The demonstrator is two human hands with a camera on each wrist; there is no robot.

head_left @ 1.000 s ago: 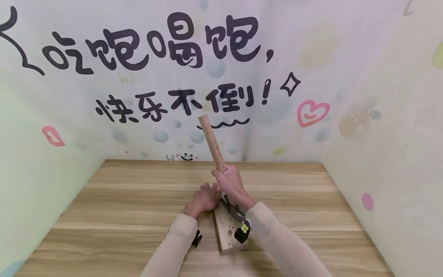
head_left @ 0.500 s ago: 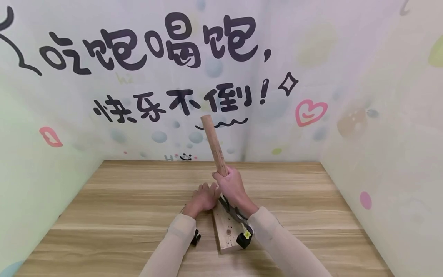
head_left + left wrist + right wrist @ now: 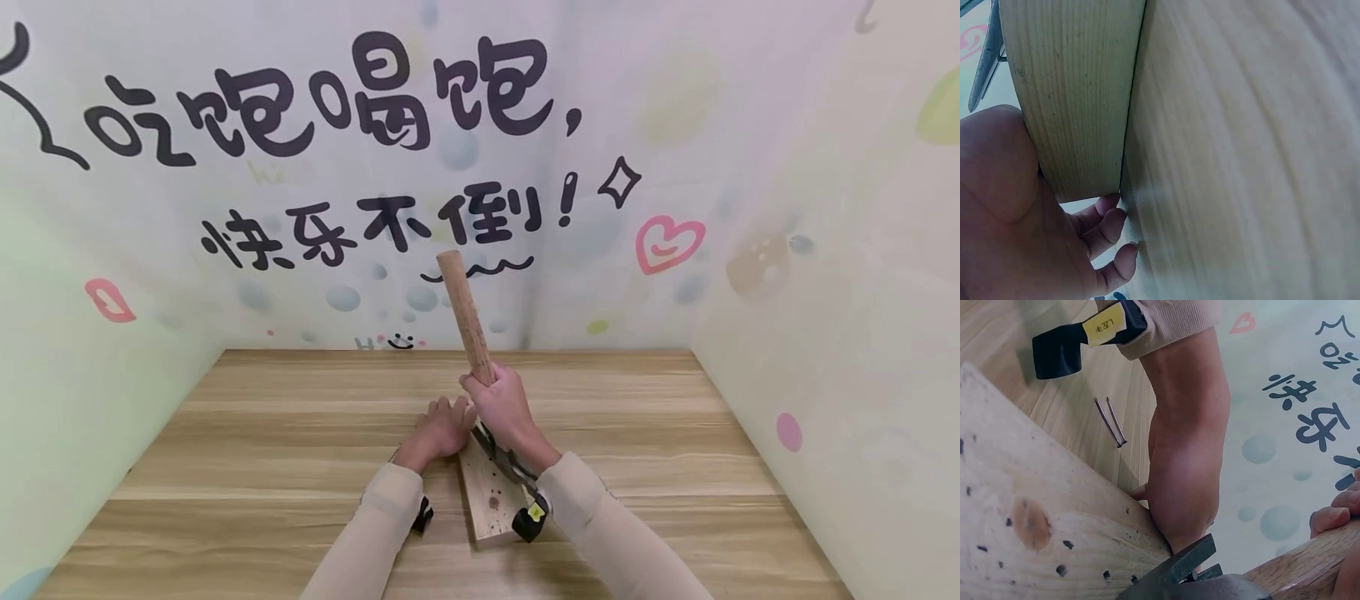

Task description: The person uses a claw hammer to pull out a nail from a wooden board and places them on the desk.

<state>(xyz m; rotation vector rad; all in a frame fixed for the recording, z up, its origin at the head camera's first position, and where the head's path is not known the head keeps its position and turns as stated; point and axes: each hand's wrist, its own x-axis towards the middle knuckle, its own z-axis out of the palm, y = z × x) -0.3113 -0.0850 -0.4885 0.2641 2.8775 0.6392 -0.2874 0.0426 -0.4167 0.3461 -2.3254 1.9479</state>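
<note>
A pale wooden board [image 3: 491, 500] with dark holes and a knot lies flat on the table, pointing away from me. My left hand [image 3: 444, 427] holds its far end; in the left wrist view the palm lies against the side and the fingers bend past the end. My right hand [image 3: 504, 404] grips the wooden handle of a claw hammer [image 3: 467, 317], which slants up towards the wall. The dark hammer head [image 3: 1210, 589] sits low at the board's far end, right next to the left hand. Between its claw prongs shows a small metal bit, too unclear to name.
Two loose nails [image 3: 1110, 422] lie on the table beside the board in the right wrist view. Black camera straps hang at both wrists, one with a yellow label [image 3: 536, 512]. A printed wall [image 3: 337, 317] closes off the table's back, with side walls left and right.
The right hand and hammer handle have shifted slightly towards me and to the right. The left hand and board stay about where they were; the head view has turned a little.
</note>
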